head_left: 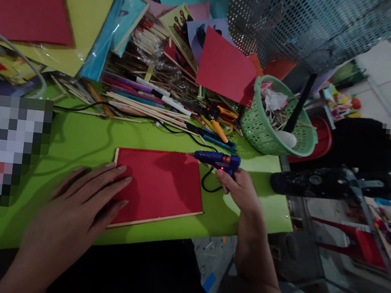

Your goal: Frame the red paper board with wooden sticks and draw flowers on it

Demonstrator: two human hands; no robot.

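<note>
A red sheet of card [163, 185] lies flat before me, with thin pale wooden sticks [160, 218] along its near edge and part of its left side. My left hand [85, 195] rests with fingers outstretched on the card's left part, holding no object. In my right hand [243, 189] is a blue glue gun [218, 158], gripped by its handle, with a small red light glowing. Its nozzle points left at the card's far edge, near the right corner; whether it touches I cannot tell. The black cord [206, 180] loops beside the handle.
Beyond the card lie loose wooden sticks [147, 109], markers [175, 103] and an orange-handled tool [220, 131]. A green basket [269, 138] holding scraps stands at the back right. Coloured sheets [90, 19] are stacked back left. A person in black [356, 142] is at the right.
</note>
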